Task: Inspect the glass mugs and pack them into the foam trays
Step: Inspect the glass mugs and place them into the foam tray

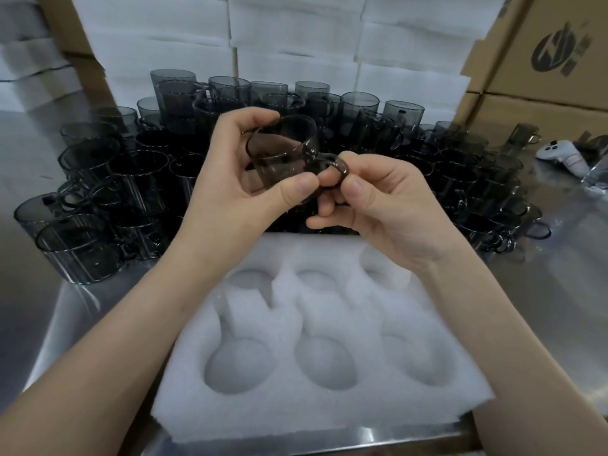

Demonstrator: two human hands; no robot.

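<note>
Inspection stage | left hand (237, 179) grips mug (279, 159) body, right hand (375, 199) pinches handle | near foam tray (329, 413): no mugs visible | far mug stock (138, 179) unpacked

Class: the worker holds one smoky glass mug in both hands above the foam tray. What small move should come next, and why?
Probably lower the mug toward a pocket of the foam tray, unless inspection is unfinished. The left hand grips its body, the right hand pinches the handle, and the tray lies directly below with all six pockets empty.
</note>
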